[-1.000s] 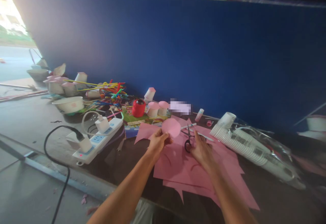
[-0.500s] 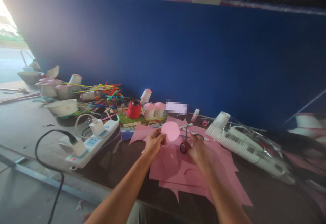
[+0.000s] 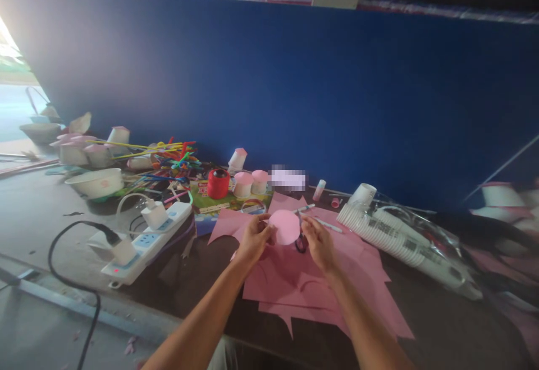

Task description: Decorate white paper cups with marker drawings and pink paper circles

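Observation:
A pink paper circle [image 3: 283,227] is held at its left edge between the thumb and fingers of my left hand [image 3: 255,241]. Close by the circle's right edge is my right hand [image 3: 319,241], its bent fingers a little apart and seemingly holding nothing. A pair of scissors with dark handles [image 3: 300,244] shows partly between the circle and my right hand; the rest of it is hidden. Beneath both hands lie overlapping sheets of pink paper [image 3: 290,286], some with curved cut edges. White pens [image 3: 328,225] rest on the sheets.
Left are a power strip [image 3: 145,241], a white bowl [image 3: 95,183] and colourful pipe cleaners [image 3: 181,154]. Behind the paper stand a red spool [image 3: 218,185], pink-topped cups [image 3: 243,185] and a glue stick [image 3: 319,189]. Stacked paper cups [image 3: 379,232] lie right. A blue wall [image 3: 269,89] rises behind.
My right hand has come off the scissors' handles, and the scissors now sit lower beside the circle. My left hand still holds the circle. The view has shifted slightly.

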Motion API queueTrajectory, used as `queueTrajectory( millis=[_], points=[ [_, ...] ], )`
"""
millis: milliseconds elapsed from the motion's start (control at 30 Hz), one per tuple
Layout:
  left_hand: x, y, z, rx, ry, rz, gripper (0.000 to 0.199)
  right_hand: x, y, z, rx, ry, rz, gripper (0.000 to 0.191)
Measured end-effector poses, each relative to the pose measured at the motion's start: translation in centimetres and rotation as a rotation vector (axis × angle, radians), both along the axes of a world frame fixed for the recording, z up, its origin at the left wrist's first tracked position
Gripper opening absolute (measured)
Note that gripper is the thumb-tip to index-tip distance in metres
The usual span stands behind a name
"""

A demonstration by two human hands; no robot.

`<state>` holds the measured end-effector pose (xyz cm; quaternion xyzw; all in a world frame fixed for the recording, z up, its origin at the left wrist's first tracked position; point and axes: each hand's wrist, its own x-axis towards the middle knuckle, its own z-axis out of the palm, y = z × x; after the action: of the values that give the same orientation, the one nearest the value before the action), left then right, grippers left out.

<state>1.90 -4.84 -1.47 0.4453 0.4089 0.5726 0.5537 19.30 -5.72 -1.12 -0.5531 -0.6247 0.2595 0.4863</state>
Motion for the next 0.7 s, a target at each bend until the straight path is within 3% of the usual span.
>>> queueTrajectory(
  millis=[67,267,500,700],
  points=[
    [0.1,-0.1,-0.1,0.018,0.038,-0.020,0.046,-0.9,-0.1,-0.2,-0.017,0.100,0.067,0.047],
    [0.5,-0.4,0.1,0.055,0.105,-0.022,0.040,-1.3,0.4,-0.5,0.046,0.208,0.066,0.039],
    [0.2,0.1,0.3,0.046,0.103,0.076,0.040,0.4,1.2,-0.5,0.021,0.327,-0.047,0.045],
    [0.2,-0.3,0.7,0.056,0.097,0.009,0.049,-0.4,0.7,-0.1,-0.055,0.360,0.151,0.046]
  ],
)
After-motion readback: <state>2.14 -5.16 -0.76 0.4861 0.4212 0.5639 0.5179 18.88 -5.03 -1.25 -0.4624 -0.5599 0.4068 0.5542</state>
